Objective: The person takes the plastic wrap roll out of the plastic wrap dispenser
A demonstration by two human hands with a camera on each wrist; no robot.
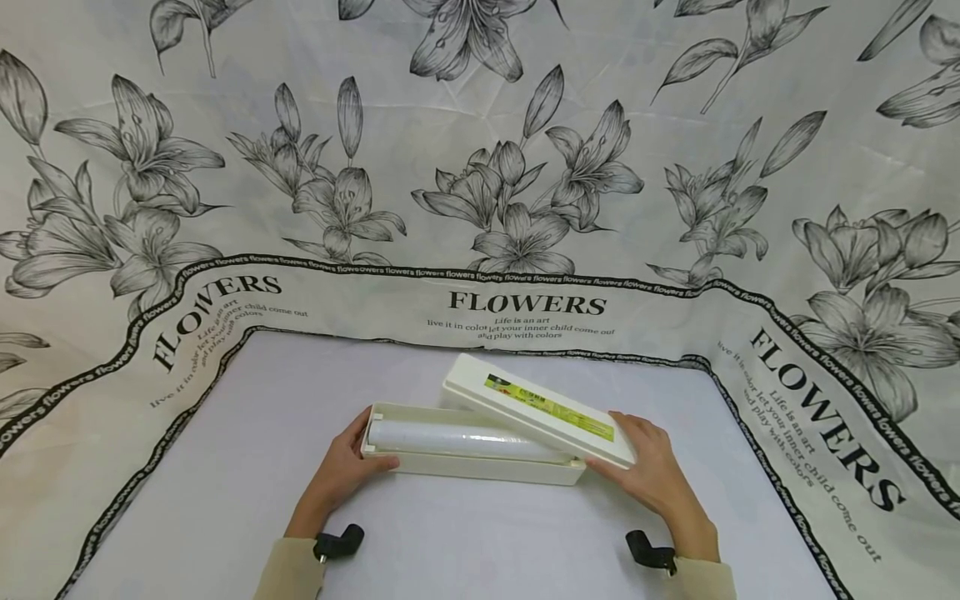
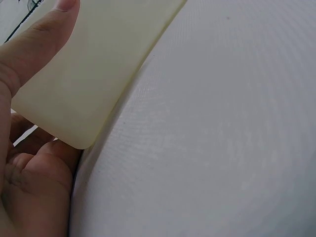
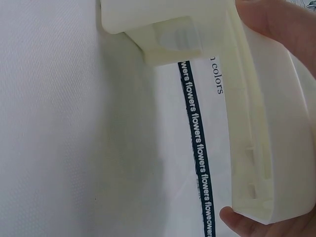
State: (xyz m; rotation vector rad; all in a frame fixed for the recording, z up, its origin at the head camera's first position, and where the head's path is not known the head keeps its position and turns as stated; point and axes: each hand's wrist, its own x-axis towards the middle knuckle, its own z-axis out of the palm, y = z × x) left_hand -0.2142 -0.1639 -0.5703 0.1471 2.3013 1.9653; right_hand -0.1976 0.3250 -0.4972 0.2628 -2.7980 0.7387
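Note:
A long cream cling film box (image 1: 487, 468) lies on the table, its top off, with a shiny whitish roll of film (image 1: 457, 437) inside. My left hand (image 1: 351, 460) grips the box's left end, thumb on the front face and fingers round behind. In the left wrist view the thumb lies flat against the box wall (image 2: 103, 69). My right hand (image 1: 651, 467) holds the cream lid (image 1: 468, 379) by its right end. The lid, with its green and yellow label (image 1: 551, 408), sits askew over the box's right half. Its hollow underside (image 3: 249, 138) shows in the right wrist view.
A white cloth (image 1: 487, 542) covers the table. Its border (image 1: 525, 317), printed with FLOWERS, runs along the back and both sides. Behind it hangs a sheet with lily drawings (image 1: 517, 183). Black wrist mounts (image 1: 341, 542) stick out near both sleeves.

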